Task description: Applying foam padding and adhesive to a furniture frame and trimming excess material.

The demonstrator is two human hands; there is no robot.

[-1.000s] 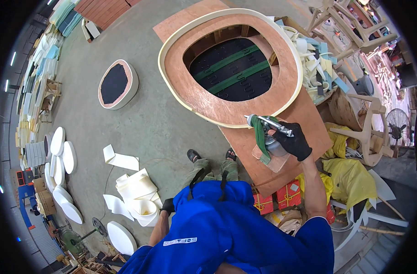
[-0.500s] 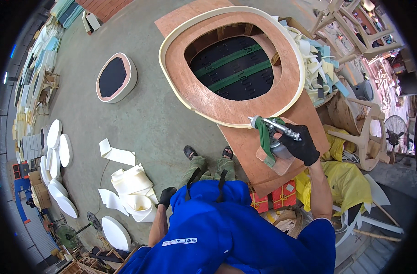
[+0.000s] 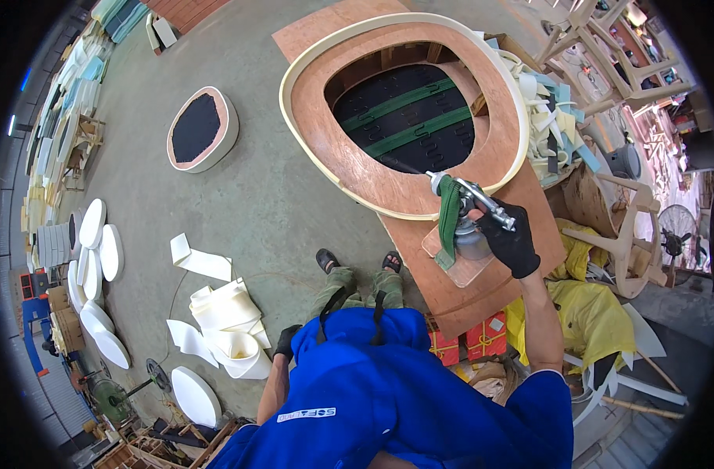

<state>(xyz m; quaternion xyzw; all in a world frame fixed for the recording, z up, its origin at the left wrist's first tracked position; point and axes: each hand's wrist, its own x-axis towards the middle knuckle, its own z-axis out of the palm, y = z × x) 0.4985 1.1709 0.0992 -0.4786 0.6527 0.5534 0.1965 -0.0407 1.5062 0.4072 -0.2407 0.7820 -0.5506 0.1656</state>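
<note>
My right hand (image 3: 511,244), in a black glove, is closed around a silver spray gun (image 3: 477,197). Green cloth (image 3: 448,223) is draped over the gun, and its cup hangs below. The nozzle points at the near part of a rounded plywood seat frame (image 3: 319,139) with a cream foam edge; a faint mist shows before it. Inside the frame's opening, green straps (image 3: 419,131) and wavy springs lie over black fabric. My left hand (image 3: 287,341), also black-gloved, hangs beside my blue apron, touching or close to it; its fingers are partly hidden.
Under the frame is a plywood board (image 3: 533,223). A smaller oval frame (image 3: 227,133) stands on the floor at far left. Cream foam sheets (image 3: 224,309) and white oval pieces (image 3: 113,254) lie left. Foam scraps (image 3: 556,117), a wooden chair frame (image 3: 624,234) and yellow sheeting (image 3: 591,316) crowd the right.
My right hand has moved the spray gun slightly away from me, so the nozzle is now over the plywood rim rather than at its outer edge. A faint mist has appeared.
</note>
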